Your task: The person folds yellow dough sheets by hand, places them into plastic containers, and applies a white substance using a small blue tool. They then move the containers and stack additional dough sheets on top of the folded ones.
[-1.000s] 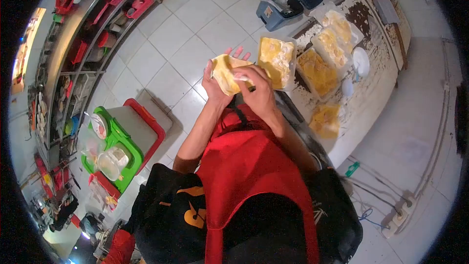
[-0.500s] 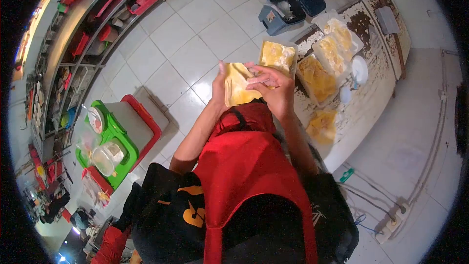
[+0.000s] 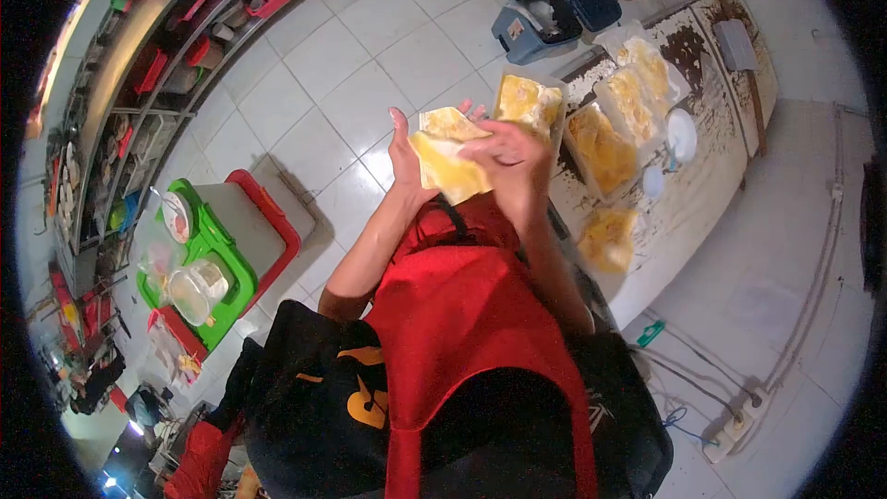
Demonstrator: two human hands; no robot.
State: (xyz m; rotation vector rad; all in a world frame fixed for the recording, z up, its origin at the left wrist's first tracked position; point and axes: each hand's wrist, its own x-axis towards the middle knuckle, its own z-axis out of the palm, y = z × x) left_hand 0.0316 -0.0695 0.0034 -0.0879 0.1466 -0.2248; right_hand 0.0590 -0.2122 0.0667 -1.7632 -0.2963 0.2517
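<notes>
Pale yellow square sheets (image 3: 451, 171), which look like dough wrappers, rest in my left hand (image 3: 404, 162), its thumb raised at their left side and its fingers partly hidden beneath them. The top sheet appears folded or lifted, with a creamy patch beneath its upper edge. My right hand (image 3: 519, 166) grips the right edge of the sheets, its fingers slightly blurred. Just beyond that hand stands a tub (image 3: 531, 103) holding a yellow-and-white mass.
More tubs with yellow contents (image 3: 599, 150) stand on the worn white table (image 3: 688, 212) at right, beside a white round lid (image 3: 681, 136). A blue lidded bin (image 3: 531, 28) stands behind. At left is a box with a green lid (image 3: 242, 282); farther left runs a shelf rack (image 3: 157, 65).
The sheets have tilted, and the top one now looks folded or lifted off the rest. My left thumb has spread outward, and my right hand has shifted along the edge.
</notes>
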